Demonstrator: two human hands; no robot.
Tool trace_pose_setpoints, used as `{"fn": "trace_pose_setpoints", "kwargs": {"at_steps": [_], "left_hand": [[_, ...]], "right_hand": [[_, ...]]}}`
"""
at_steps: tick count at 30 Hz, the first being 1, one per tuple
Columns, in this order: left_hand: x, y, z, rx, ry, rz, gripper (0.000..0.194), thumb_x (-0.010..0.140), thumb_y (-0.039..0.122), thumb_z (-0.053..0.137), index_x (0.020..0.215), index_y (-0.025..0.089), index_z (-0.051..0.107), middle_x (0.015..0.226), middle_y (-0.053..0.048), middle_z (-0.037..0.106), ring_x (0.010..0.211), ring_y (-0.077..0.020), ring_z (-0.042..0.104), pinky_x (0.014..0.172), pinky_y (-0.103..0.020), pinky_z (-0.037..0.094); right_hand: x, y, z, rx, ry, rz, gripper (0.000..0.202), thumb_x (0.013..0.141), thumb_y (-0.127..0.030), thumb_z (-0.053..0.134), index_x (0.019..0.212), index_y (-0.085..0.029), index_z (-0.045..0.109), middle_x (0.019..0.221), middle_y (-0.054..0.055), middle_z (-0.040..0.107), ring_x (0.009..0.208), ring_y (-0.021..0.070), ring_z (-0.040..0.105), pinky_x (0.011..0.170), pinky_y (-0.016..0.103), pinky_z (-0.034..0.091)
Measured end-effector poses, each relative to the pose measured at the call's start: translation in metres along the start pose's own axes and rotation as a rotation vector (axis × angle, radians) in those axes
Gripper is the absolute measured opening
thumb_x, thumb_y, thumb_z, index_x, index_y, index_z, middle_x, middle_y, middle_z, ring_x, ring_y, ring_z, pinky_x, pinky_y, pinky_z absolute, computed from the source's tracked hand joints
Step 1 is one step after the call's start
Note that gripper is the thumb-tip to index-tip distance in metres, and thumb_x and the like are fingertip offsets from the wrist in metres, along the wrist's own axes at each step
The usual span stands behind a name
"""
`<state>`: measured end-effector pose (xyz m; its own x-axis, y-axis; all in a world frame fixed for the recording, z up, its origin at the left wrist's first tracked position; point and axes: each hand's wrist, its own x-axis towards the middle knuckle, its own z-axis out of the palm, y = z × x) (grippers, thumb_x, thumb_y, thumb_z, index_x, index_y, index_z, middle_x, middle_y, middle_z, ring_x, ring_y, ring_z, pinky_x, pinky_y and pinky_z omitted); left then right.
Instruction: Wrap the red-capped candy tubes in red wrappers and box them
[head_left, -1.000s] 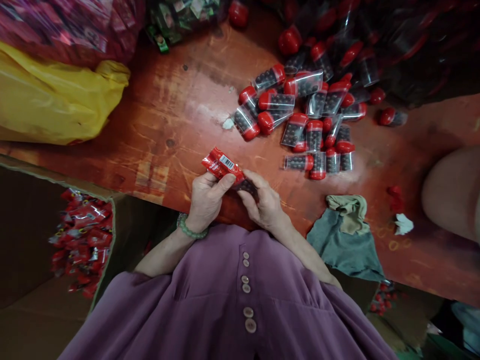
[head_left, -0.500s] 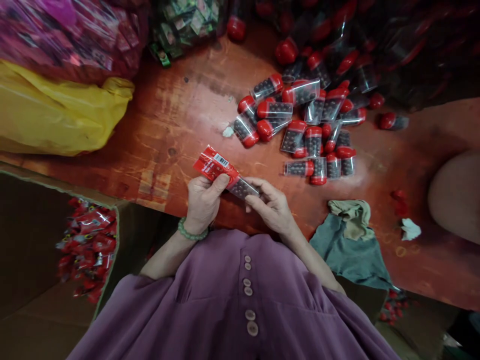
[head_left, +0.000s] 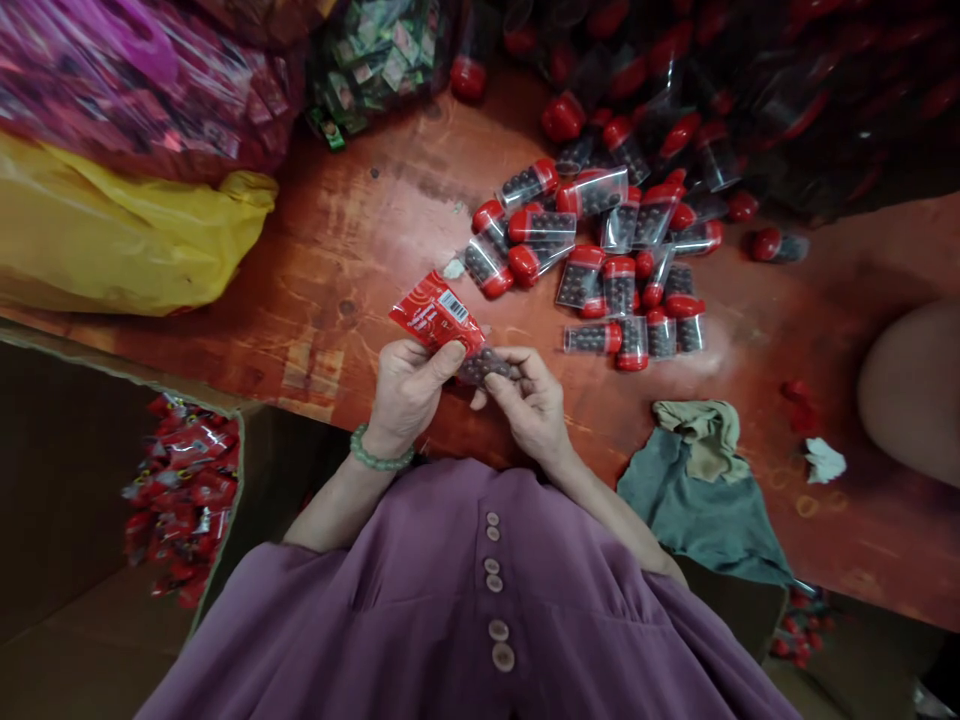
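Observation:
Between my two hands is a red plastic packet [head_left: 439,312] with white print and a barcode; small dark balls show through its clear lower end. My left hand [head_left: 411,385], with a green bead bracelet [head_left: 381,460] at its wrist, pinches the packet's middle between thumb and fingers. My right hand [head_left: 531,400] is closed on the clear end, covering part of the balls. Just beyond, several clear tubes with red caps [head_left: 544,228] lie loosely together on the table, dark balls inside them.
A yellow bag [head_left: 127,230] and a pink bag [head_left: 187,110] of small packs lie on the left, beside a bag of green packs [head_left: 382,60]. Below the edge stands a carton [head_left: 244,480] with red packets [head_left: 184,490]. A grey-green cloth [head_left: 694,500] hangs over the edge.
The packet has turned slightly, and its red end now looks wider. My right hand has shifted a little left along the clear end. The view has moved slightly.

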<state>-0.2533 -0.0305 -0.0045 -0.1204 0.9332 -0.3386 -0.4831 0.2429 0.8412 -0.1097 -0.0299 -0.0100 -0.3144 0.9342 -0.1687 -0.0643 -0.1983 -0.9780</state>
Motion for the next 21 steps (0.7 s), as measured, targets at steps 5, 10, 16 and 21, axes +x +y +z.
{"fn": "trace_pose_setpoints", "kwargs": {"at_steps": [5, 10, 16, 21], "left_hand": [[0.0, 0.0, 0.009, -0.045, 0.024, -0.018, 0.04, 0.064, 0.056, 0.085, 0.078, 0.02, 0.075, 0.083, -0.006, 0.077, 0.079, -0.0224, 0.074, 0.07, -0.033, 0.059], [-0.003, -0.002, 0.01, -0.051, -0.015, -0.024, 0.037, 0.064, 0.048, 0.087, 0.081, 0.017, 0.075, 0.08, -0.005, 0.077, 0.056, -0.0134, 0.064, 0.047, -0.025, 0.049], [-0.009, 0.002, 0.008, -0.085, 0.06, 0.04, 0.043, 0.064, 0.055, 0.085, 0.083, 0.017, 0.075, 0.084, -0.007, 0.078, 0.065, -0.0148, 0.068, 0.054, -0.023, 0.051], [-0.018, -0.004, 0.016, -0.086, 0.026, -0.003, 0.041, 0.071, 0.054, 0.081, 0.083, 0.015, 0.078, 0.082, -0.008, 0.077, 0.055, -0.0096, 0.059, 0.047, -0.021, 0.042]], "right_hand": [[-0.003, 0.002, 0.002, -0.206, 0.087, -0.132, 0.026, 0.094, -0.043, 0.06, 0.11, -0.023, 0.054, 0.09, 0.0, 0.069, 0.066, 0.0105, 0.068, 0.065, 0.028, 0.058], [-0.003, 0.002, 0.006, -0.187, 0.076, -0.178, 0.027, 0.095, -0.044, 0.057, 0.112, -0.023, 0.052, 0.089, 0.0, 0.069, 0.064, 0.0102, 0.069, 0.062, 0.027, 0.057], [0.002, 0.004, 0.008, -0.027, 0.003, -0.174, 0.026, 0.093, -0.041, 0.063, 0.109, -0.023, 0.055, 0.087, -0.001, 0.07, 0.064, 0.0095, 0.07, 0.061, 0.024, 0.057], [0.003, 0.006, 0.006, 0.091, -0.035, -0.145, 0.027, 0.085, -0.039, 0.073, 0.097, -0.024, 0.054, 0.083, -0.003, 0.071, 0.06, 0.01, 0.069, 0.059, 0.024, 0.059]]}}
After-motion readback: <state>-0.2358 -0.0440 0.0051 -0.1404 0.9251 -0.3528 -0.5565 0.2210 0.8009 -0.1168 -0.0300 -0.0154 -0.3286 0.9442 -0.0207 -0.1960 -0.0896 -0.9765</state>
